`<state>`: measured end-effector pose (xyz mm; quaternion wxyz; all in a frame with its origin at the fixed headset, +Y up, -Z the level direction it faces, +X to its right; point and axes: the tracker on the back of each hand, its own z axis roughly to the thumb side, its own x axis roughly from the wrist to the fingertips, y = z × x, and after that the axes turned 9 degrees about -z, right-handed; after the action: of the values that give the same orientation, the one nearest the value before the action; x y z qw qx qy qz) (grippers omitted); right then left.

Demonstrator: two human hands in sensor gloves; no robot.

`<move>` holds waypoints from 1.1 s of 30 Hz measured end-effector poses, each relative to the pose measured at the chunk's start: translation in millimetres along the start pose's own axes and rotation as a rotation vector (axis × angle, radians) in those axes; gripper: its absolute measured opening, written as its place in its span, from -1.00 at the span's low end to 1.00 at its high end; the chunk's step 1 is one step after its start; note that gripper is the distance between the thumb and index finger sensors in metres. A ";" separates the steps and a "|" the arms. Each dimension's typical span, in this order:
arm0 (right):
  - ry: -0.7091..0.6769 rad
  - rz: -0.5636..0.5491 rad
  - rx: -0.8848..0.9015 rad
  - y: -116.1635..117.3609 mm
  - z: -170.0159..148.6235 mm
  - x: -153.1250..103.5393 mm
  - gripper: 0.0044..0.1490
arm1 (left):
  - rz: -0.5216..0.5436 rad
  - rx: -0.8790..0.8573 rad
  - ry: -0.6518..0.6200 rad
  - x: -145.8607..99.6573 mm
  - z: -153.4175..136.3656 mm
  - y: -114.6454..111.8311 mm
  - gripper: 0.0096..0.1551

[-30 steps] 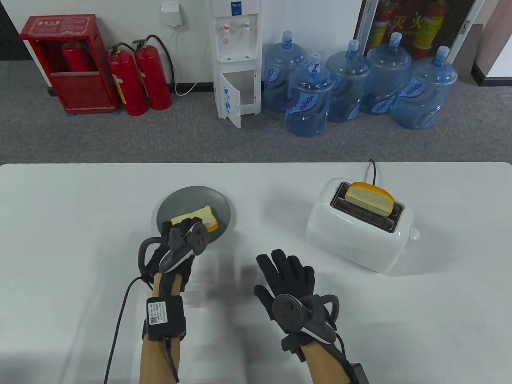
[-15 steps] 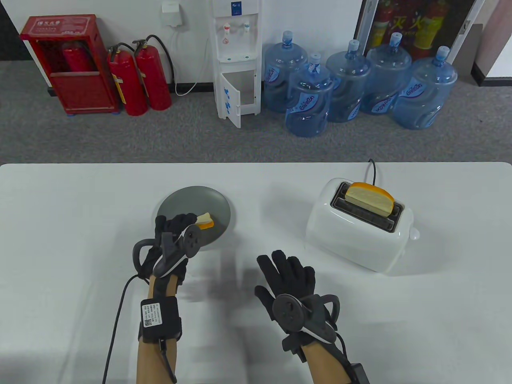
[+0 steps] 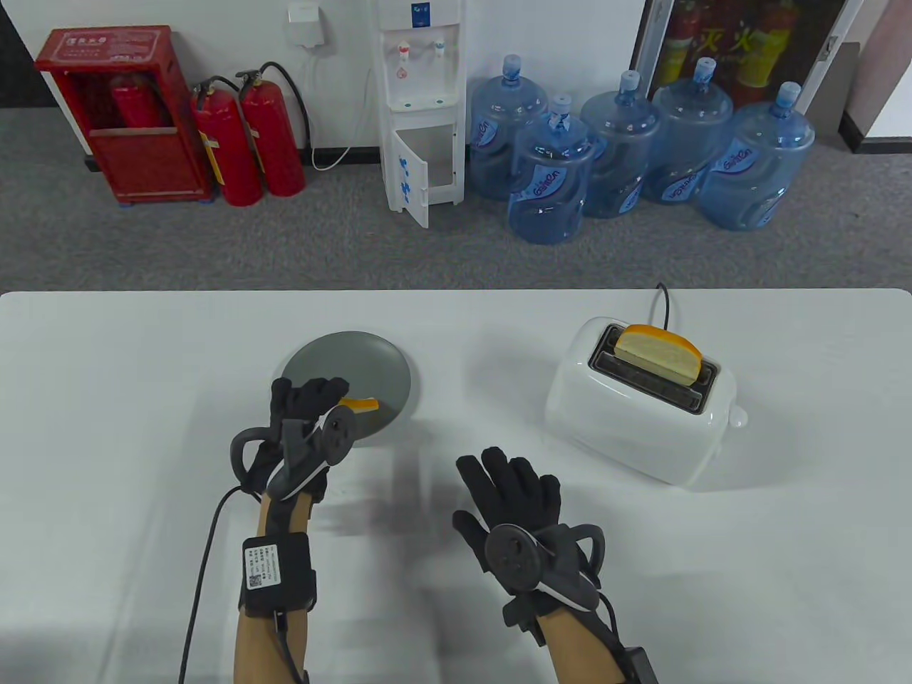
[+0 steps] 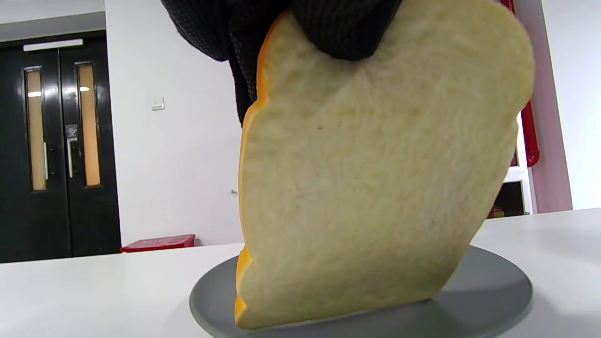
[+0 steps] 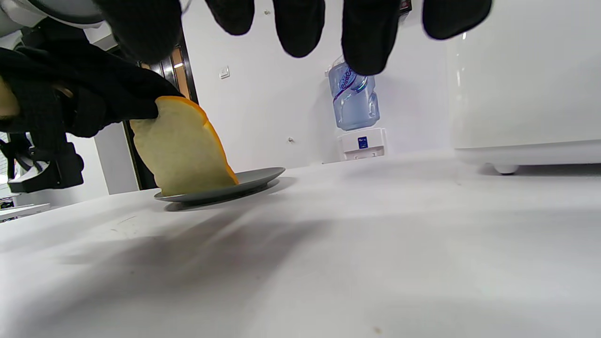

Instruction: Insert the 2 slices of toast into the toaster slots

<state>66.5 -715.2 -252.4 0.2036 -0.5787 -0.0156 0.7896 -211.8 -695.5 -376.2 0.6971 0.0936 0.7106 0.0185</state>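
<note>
My left hand (image 3: 308, 407) pinches a slice of toast (image 3: 360, 405) by its top edge and holds it upright, its lower corner close to or on the grey plate (image 3: 370, 360). The left wrist view fills with that pale slice (image 4: 375, 183) and its orange crust above the plate (image 4: 497, 291). In the right wrist view the same slice (image 5: 181, 150) stands tilted on the plate (image 5: 249, 180). A second slice (image 3: 657, 352) sticks up from the far slot of the white toaster (image 3: 627, 420); the near slot is empty. My right hand (image 3: 509, 484) lies flat and open on the table, holding nothing.
The toaster's black cord (image 3: 664, 303) runs off the table's far edge. Beyond the table stand several blue water bottles (image 3: 548, 182), a water dispenser (image 3: 420, 107) and red fire extinguishers (image 3: 246, 142). Bare white tabletop (image 3: 484, 370) lies between plate and toaster.
The left hand has tipped the slice from flat on the plate up onto its edge and drawn back slightly toward me. The right hand has stayed put.
</note>
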 end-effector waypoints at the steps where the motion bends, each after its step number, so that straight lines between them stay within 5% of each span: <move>1: 0.000 0.001 0.001 0.3 0.1 0.1 -0.10 | 0.008 -0.001 0.001 -0.7 -1.1 1.3 -0.52; 13: -0.011 0.007 -0.005 1.1 2.9 -0.9 -0.10 | 0.066 -0.027 -0.022 -19.6 -9.5 19.0 -0.53; 33: -0.052 0.004 -0.006 1.2 10.3 -3.4 -0.09 | 0.122 -0.141 -0.073 -90.4 -28.8 46.9 -0.53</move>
<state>57.4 -715.3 -246.2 0.1999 -0.5587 -0.0223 0.8046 -234.5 -660.8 -278.7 0.7250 0.0878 0.6746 0.1073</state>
